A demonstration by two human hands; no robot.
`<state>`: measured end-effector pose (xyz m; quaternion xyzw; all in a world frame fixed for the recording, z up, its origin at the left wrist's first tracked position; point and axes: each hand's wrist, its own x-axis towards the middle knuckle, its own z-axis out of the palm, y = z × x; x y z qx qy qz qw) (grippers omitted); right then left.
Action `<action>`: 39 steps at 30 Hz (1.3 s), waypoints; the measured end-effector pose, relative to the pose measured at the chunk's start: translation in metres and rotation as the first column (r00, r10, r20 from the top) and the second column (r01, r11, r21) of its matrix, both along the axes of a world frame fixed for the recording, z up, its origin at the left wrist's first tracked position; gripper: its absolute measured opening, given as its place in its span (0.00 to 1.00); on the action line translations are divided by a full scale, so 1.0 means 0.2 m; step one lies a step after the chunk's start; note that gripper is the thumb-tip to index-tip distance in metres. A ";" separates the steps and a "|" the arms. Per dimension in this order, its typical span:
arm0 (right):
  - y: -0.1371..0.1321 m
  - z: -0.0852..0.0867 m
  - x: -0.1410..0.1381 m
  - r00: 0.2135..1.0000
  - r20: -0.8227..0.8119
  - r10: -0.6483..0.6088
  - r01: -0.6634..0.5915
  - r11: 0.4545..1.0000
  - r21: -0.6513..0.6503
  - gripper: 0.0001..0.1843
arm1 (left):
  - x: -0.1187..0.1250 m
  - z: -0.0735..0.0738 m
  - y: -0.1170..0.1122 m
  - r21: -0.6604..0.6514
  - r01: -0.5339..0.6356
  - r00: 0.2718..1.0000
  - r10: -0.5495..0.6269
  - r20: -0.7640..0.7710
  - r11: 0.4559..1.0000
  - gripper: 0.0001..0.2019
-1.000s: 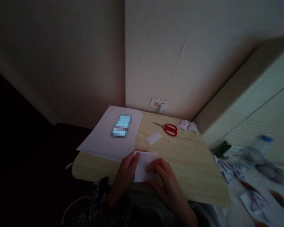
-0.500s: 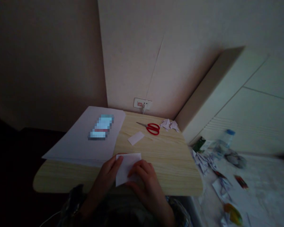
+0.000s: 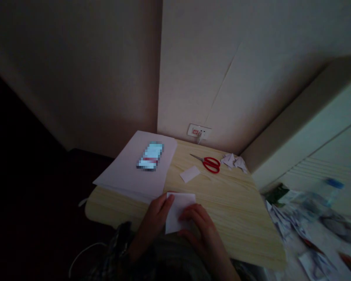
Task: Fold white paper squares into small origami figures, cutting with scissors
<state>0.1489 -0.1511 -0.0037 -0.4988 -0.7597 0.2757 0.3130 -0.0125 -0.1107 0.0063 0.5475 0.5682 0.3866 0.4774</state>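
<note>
A small white folded paper lies on the near edge of a light wooden table. My left hand rests along the paper's left side, its fingers pressed together against that edge. My right hand lies on the paper's lower right part with its fingers curled down onto it. Both hands press the paper to the table. The room is dim and the fingertips are hard to make out.
A stack of white sheets with a phone on top overhangs the table's left side. A small paper slip, red scissors and folded paper pieces lie farther back. A wall socket sits behind. Papers and a bottle litter the surface at right.
The view swung right and then back left. My hands and the folded paper have stayed in the same place on the table.
</note>
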 end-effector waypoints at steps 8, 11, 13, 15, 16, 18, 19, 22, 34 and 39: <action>-0.01 0.03 -0.02 1.000 -0.015 0.021 -0.021 0.999 -0.034 0.11 | -0.03 -0.02 0.01 0.017 0.021 0.998 -0.022 0.053 1.000 0.17; -0.01 0.05 -0.03 1.000 -0.018 0.000 -0.001 0.999 -0.036 0.11 | -0.04 -0.01 0.01 -0.008 0.030 0.999 -0.030 0.043 1.000 0.16; -0.01 0.06 -0.03 1.000 -0.026 0.001 -0.002 0.999 -0.038 0.10 | -0.05 0.00 0.02 -0.023 0.030 0.999 -0.029 0.040 0.999 0.16; -0.01 0.07 -0.03 1.000 -0.030 -0.003 0.002 1.000 -0.025 0.10 | -0.06 0.01 0.03 -0.035 0.006 0.999 -0.004 0.033 0.999 0.16; -0.01 0.07 -0.02 1.000 -0.028 -0.013 0.013 1.000 -0.014 0.11 | -0.05 0.02 0.03 -0.038 0.006 0.999 -0.005 0.033 0.999 0.16; -0.02 0.08 0.00 0.999 -0.030 -0.045 0.046 0.999 0.009 0.10 | -0.04 0.02 0.04 -0.043 0.017 0.999 -0.015 0.028 0.999 0.16; -0.02 0.07 0.01 0.997 -0.039 -0.064 0.065 0.998 0.018 0.10 | -0.03 0.02 0.04 -0.046 0.027 0.999 -0.026 0.022 0.999 0.16; -0.03 0.06 0.06 0.990 -0.079 -0.119 0.121 0.992 0.026 0.06 | -0.01 0.01 0.04 -0.028 0.020 1.000 -0.021 -0.015 0.999 0.15; -0.03 0.04 0.08 0.992 -0.028 -0.124 0.125 0.991 0.038 0.05 | 0.02 0.04 0.02 -0.036 -0.002 1.000 0.002 0.010 0.999 0.13; -0.03 0.05 0.05 0.995 0.008 -0.101 0.101 0.995 0.024 0.03 | -0.01 0.03 0.01 -0.034 0.012 0.999 -0.010 0.040 0.999 0.15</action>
